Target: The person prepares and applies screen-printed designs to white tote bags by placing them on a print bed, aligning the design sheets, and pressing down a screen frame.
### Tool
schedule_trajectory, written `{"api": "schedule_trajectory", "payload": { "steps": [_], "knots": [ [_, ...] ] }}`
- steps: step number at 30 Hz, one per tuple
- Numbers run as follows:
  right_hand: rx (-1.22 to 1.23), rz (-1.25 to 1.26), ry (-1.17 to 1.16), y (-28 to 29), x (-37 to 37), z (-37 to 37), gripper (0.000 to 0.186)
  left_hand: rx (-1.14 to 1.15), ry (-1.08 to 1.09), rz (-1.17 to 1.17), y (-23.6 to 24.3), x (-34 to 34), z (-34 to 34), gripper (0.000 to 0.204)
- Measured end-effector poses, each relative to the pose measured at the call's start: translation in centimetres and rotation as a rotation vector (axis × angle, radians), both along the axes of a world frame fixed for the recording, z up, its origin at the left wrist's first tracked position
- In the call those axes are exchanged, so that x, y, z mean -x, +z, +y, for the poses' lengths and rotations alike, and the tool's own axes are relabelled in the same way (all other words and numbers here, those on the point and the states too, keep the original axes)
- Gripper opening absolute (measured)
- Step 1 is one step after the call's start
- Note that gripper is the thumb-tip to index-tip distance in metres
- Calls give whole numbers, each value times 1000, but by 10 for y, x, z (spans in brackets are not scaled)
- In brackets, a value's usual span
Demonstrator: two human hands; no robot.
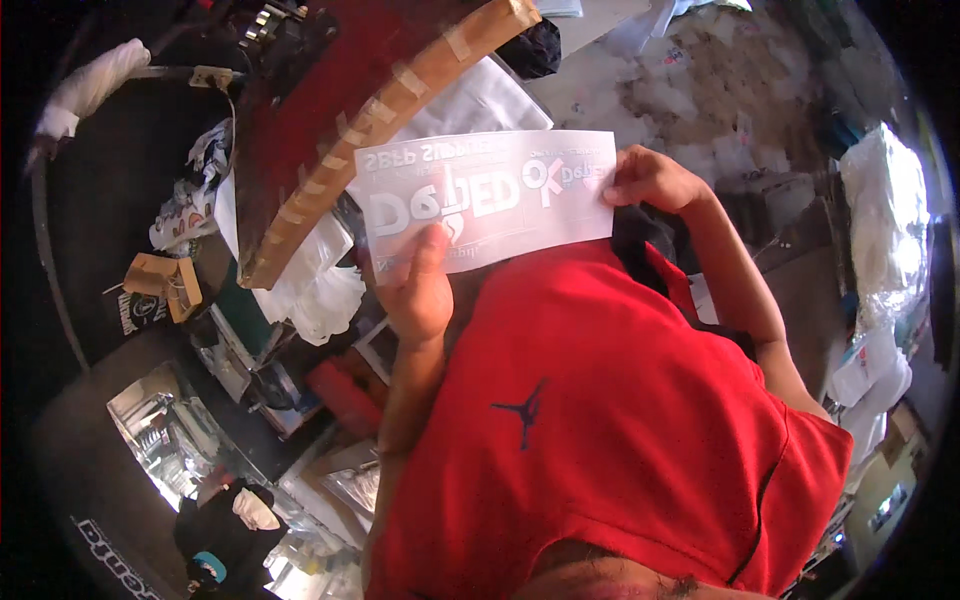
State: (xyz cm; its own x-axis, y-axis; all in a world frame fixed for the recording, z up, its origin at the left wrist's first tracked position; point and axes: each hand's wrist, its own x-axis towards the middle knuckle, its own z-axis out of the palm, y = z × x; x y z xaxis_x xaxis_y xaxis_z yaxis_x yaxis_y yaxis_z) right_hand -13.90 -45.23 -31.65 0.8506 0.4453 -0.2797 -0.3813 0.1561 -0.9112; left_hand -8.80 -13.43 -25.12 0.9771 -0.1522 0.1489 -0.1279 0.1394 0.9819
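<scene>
Both my hands hold a pale, see-through transfer sheet (500, 225) with mirrored white lettering, stretched out in front of my red shirt. My left hand (422, 295) grips its lower left part, with the thumb on the near face and the fingers hidden behind. At the right edge, my right hand (655, 182) pinches the sheet between thumb and bent fingers. Behind the sheet's upper edge lies a whitish sheet or stack (475, 100), partly covered.
A curved brown edge strip (370, 130) with tape pieces borders a dark red surface (310, 75) at upper left. White crumpled plastic (315, 285) hangs below it. Plastic-wrapped goods (885, 230) stand at far right. Scraps litter the floor (700, 90). A small cardboard box (165, 280) sits left.
</scene>
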Motion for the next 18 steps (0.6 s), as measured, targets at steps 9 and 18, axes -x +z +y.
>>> {"api": "schedule_trajectory", "payload": {
  "steps": [9,18],
  "knots": [
    [897,-292,-52,-51,-62,48,25,-326,397,177,-55,-28,50,26],
    [1194,-511,-458,-95,-264,75,37,-893,417,-533,-100,-138,33,19]
  ]
}}
